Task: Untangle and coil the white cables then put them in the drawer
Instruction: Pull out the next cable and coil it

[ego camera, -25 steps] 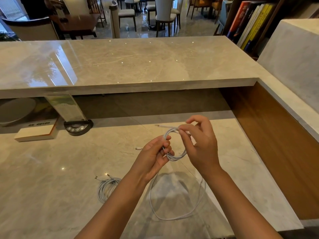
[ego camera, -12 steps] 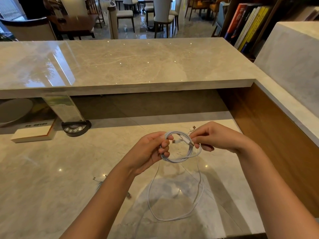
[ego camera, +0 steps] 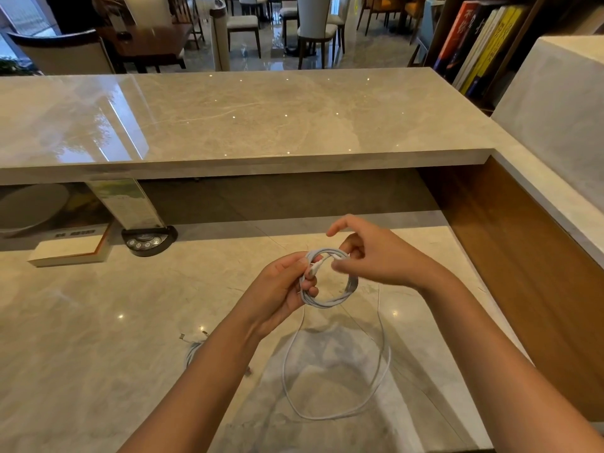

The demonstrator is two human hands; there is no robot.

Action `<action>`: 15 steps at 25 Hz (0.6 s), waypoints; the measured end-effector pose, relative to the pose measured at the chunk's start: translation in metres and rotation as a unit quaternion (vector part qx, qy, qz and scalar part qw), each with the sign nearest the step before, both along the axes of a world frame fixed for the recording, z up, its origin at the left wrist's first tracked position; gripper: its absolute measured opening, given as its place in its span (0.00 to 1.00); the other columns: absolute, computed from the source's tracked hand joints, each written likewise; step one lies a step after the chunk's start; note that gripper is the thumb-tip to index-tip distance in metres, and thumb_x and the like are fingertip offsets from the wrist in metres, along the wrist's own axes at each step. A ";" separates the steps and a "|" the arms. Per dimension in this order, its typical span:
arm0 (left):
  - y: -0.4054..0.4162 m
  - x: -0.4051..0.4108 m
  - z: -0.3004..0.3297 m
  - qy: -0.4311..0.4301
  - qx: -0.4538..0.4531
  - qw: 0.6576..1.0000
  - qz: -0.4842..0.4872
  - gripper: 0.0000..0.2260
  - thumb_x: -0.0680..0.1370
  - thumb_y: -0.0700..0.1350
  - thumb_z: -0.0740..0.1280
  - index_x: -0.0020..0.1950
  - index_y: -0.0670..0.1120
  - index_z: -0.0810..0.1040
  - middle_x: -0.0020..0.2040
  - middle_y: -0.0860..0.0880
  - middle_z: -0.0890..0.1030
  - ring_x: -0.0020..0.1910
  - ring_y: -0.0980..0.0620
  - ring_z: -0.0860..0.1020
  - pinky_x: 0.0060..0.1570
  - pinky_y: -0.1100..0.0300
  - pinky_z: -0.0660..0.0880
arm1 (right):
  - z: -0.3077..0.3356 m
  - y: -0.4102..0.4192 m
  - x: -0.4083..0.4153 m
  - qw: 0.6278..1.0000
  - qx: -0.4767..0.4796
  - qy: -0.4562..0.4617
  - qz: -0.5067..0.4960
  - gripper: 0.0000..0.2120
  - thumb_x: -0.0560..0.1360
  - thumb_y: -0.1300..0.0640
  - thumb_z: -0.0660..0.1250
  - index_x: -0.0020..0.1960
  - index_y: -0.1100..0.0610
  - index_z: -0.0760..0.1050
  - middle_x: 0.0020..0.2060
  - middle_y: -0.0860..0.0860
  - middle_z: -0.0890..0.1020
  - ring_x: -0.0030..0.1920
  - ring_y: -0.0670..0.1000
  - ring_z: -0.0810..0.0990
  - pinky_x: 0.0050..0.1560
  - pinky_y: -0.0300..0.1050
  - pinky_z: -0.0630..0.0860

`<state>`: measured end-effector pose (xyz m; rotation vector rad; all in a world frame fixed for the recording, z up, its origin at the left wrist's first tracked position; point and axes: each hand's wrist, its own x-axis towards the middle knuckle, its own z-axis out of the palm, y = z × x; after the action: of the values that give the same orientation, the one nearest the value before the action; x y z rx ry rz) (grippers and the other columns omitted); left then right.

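White coiled cable (ego camera: 330, 282) hangs above the grey marble desk (ego camera: 98, 322); our left hand (ego camera: 281, 289) still pinches its loops, while our right hand (ego camera: 376, 256), now raised, hooks curled fingers through the coil, forefinger lifted.

Both forearms reach forward, bare. Left hand (ego camera: 281, 286) pinches the cable coil (ego camera: 330, 286) between thumb and fingers; right hand (ego camera: 376, 256) curls fingers round the coil's opposite side, index finger raised.

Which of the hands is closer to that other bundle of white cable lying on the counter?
Left. The left hand is up and to the right of the second white cable bundle on the marble counter; the right hand is farther right, beyond the held coil.
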<state>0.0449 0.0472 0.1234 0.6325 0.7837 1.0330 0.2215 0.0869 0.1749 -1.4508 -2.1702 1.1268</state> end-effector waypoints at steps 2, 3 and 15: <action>-0.001 0.001 0.002 0.038 0.005 0.999 0.010 0.11 0.80 0.38 0.57 0.53 0.38 0.78 0.32 0.47 0.72 0.27 0.57 0.71 0.33 0.64 0.76 | -0.004 -0.004 -0.005 0.997 0.050 -0.054 0.022 0.22 0.70 0.56 0.71 0.58 0.45 0.65 0.38 0.49 0.81 0.35 0.47 0.78 0.37 0.44 0.78; -0.001 0.002 0.002 0.054 0.008 0.998 0.016 0.11 0.80 0.38 0.57 0.53 0.39 0.79 0.32 0.47 0.73 0.28 0.56 0.71 0.33 0.64 0.76 | -0.005 -0.006 -0.008 0.995 0.078 -0.058 0.021 0.23 0.70 0.56 0.71 0.60 0.45 0.65 0.38 0.49 0.81 0.35 0.47 0.78 0.38 0.45 0.79; -0.002 0.001 -0.001 0.158 0.022 0.987 0.004 0.12 0.80 0.39 0.57 0.56 0.39 0.78 0.32 0.49 0.71 0.27 0.57 0.68 0.30 0.65 0.72 | -0.018 -0.001 -0.011 0.988 0.103 -0.112 -0.004 0.09 0.74 0.46 0.66 0.44 0.50 0.81 0.38 0.46 0.82 0.39 0.47 0.78 0.42 0.52 0.78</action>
<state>0.0462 0.0454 0.1221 0.8445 1.0413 0.9707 0.2107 0.0864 0.1570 -1.5545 -2.3459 0.7401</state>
